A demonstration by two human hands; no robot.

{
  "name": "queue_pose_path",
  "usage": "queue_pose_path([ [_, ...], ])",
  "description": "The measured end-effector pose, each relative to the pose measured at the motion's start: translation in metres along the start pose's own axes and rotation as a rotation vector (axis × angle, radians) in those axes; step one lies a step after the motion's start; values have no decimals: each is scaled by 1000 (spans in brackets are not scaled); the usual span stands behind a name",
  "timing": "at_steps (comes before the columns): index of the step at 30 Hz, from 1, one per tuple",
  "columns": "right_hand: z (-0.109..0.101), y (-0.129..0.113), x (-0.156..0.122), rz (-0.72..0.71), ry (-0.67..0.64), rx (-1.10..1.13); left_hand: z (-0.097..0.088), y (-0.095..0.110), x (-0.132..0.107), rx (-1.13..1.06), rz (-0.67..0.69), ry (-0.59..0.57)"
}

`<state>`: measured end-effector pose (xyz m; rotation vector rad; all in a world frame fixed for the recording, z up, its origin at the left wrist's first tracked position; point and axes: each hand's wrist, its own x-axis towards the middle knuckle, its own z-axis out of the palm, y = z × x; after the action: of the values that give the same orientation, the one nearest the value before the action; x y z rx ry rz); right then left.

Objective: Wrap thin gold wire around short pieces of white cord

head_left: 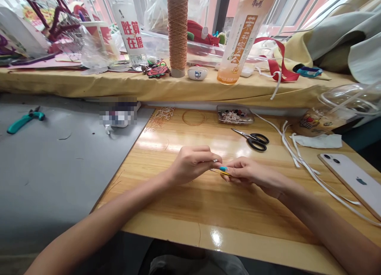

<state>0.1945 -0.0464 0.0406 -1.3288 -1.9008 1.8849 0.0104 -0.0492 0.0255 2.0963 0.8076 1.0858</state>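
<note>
Both hands meet above the wooden table, fingertips almost touching. My left hand (pixel 195 163) is closed in a pinch; a tiny white bit shows at its fingertips, too small to name. My right hand (pixel 248 172) pinches a thin yellow piece (pixel 225 173) between thumb and fingers; most of it is hidden by the fingers. A fine strand seems to run from it toward the left fingertips. Bright blue shows at the tip of the right thumb. Beyond the hands lie black-handled scissors (pixel 253 140) and a clear box of small beads or bits (pixel 234 115).
Loose thread scraps (pixel 162 116) and a coil of thin cord (pixel 195 118) lie at the back. White cords (pixel 306 164) and a phone (pixel 354 179) are on the right, near a plastic cup (pixel 315 120). Teal pliers (pixel 24 122) rest left. Bottles and a thread cone (pixel 177 33) line the ledge.
</note>
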Motion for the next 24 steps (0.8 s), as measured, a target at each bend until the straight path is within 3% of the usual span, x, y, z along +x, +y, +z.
queue_pose_path([
  [3, 1, 3, 0, 70, -142, 171, 2, 3, -1, -2, -31, -31],
  [5, 2, 4, 1, 95, -129, 180, 5, 1, 0, -22, -98, 12],
  [8, 3, 5, 3, 12, 65, -35, 6, -9, 4, -112, -303, 135],
  [13, 2, 12, 7, -519, 587, -678, 1, -28, 9, -362, -593, 283],
  [15, 4, 17, 9, -678, 716, -841, 0, -30, 10, -421, -644, 300],
  [19, 9, 25, 13, -816, 778, -1080, -1, -28, 11, -468, -685, 298],
  [24, 13, 26, 16, -805, 814, -1154, -1, -25, 11, -431, -682, 270],
])
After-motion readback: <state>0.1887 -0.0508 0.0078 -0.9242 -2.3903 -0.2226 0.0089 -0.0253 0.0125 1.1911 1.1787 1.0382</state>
